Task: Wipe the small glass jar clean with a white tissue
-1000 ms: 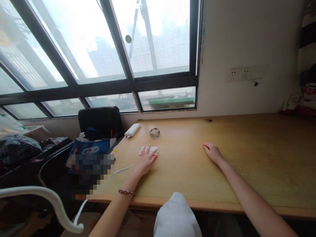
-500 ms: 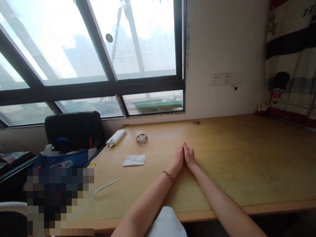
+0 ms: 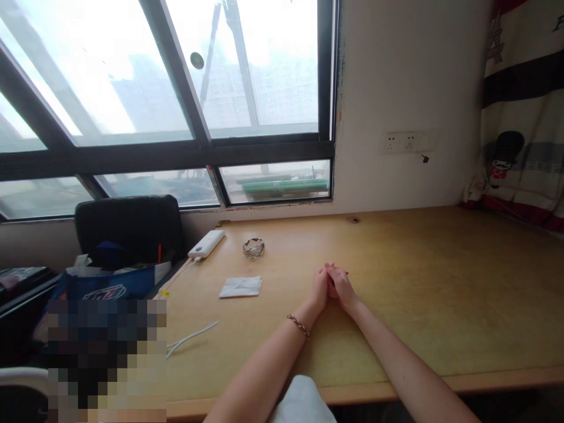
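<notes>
My left hand (image 3: 319,289) and my right hand (image 3: 344,289) are clasped together over the wooden desk (image 3: 423,282), fingers folded round each other. Nothing shows between them, and the palms are hidden. A dark braided bracelet (image 3: 298,326) circles my left wrist. To the left of the hands lies a folded white tissue (image 3: 240,286). Beyond the tissue stands a silvery openwork ring-shaped object (image 3: 254,248). A white power bank (image 3: 207,244) with a cable plugged in rests near the desk's left edge.
A loose white cable (image 3: 191,336) lies at the desk's left side. Past that edge are a black chair (image 3: 127,226) and a blue bag (image 3: 106,291). A window and a wall with sockets (image 3: 400,141) rise behind the desk; a curtain (image 3: 524,117) hangs at the right.
My hands have gone from palms pressed together with fingertips forward to a clasp, with the fingers folded over. The view has shifted slightly.
</notes>
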A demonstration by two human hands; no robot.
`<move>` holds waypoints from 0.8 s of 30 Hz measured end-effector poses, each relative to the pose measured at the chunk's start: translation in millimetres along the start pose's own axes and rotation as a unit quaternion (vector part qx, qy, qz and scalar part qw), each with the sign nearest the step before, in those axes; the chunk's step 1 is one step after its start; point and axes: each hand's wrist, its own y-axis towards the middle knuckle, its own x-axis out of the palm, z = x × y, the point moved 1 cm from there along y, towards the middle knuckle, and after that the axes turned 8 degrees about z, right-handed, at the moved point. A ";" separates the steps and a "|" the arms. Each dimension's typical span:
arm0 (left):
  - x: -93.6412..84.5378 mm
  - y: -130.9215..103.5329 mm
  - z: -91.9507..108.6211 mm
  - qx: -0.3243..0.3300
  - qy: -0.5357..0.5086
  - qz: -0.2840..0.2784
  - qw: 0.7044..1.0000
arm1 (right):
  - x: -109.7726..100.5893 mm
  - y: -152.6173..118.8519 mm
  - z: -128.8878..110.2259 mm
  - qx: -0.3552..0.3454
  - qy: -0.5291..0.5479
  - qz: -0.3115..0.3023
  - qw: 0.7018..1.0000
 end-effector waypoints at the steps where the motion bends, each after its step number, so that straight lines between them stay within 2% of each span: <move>1: -0.6 -0.2 0.1 0.000 0.002 0.000 1.000 | -0.7 0.2 0.3 -0.007 -0.012 0.004 1.000; 5: -2.3 -2.3 1.6 -0.011 0.003 -0.002 1.000 | -1.7 1.1 1.7 -0.051 -0.080 0.021 0.995; 10: -1.6 -2.3 2.3 -0.030 0.015 0.003 0.999 | -2.8 1.8 1.1 -0.097 -0.165 0.011 0.981; 18: -2.8 -0.4 0.3 -0.038 0.035 0.004 0.999 | -3.8 2.9 0.9 -0.104 -0.189 0.013 0.976; 24: -5.5 5.8 -8.6 -0.045 0.033 -0.002 0.998 | -4.1 3.9 1.8 -0.107 -0.193 0.016 0.975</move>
